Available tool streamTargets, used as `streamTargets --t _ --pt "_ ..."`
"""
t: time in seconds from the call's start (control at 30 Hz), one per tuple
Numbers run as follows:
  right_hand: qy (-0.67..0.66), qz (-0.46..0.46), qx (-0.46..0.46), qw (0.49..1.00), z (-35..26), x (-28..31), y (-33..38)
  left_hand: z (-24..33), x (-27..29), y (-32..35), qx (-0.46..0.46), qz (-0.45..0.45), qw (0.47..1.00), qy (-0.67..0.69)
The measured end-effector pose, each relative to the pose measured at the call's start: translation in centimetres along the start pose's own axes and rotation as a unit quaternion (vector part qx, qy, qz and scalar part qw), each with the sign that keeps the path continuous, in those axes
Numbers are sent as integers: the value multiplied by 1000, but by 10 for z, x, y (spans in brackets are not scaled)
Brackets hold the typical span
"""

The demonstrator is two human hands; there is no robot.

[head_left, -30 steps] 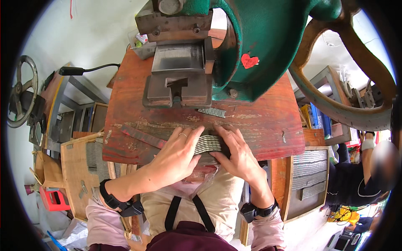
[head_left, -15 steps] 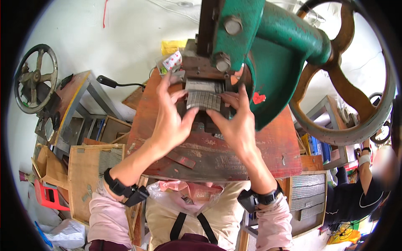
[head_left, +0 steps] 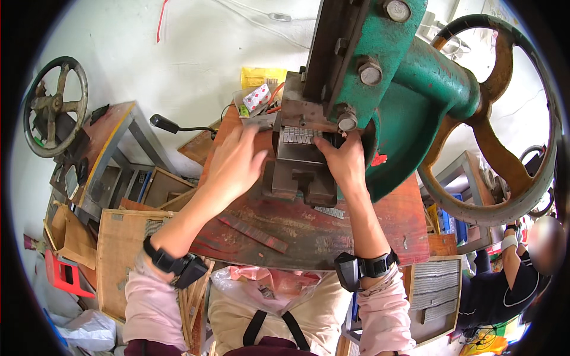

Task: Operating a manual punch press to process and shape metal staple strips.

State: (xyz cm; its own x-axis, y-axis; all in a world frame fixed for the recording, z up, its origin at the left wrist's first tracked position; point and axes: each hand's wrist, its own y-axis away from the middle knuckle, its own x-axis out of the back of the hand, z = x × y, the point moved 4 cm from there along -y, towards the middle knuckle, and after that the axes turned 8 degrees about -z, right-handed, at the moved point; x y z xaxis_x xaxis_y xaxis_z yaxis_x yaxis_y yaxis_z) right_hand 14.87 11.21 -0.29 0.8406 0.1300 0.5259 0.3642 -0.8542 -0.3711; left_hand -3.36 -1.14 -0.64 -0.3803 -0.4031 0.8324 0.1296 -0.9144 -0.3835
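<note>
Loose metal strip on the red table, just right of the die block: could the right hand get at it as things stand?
Probably yes. The metal strip lies uncovered on the red table, just beneath the right hand, which rests at the die block; nothing lies between them.

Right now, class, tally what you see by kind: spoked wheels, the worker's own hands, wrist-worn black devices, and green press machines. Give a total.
Spoked wheels: 2 – large wheel, small wheel
Hands: 2 – left hand, right hand
Wrist devices: 2 – left device, right device
Green press: 1
Total: 7
</note>
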Motion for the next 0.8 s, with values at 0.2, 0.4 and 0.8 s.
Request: streamTargets --t 0.2,0.4,0.8 --pt "-10 12 50 999 4 -2 0 -12 -12 102 -215 -233 946 -64" --pt "32 33 36 998 4 -1 2 -4 13 76 -134 -57 985 91" --pt "86 13 123 989 -18 14 33 15 -5 -28 19 -11 1000 -22"
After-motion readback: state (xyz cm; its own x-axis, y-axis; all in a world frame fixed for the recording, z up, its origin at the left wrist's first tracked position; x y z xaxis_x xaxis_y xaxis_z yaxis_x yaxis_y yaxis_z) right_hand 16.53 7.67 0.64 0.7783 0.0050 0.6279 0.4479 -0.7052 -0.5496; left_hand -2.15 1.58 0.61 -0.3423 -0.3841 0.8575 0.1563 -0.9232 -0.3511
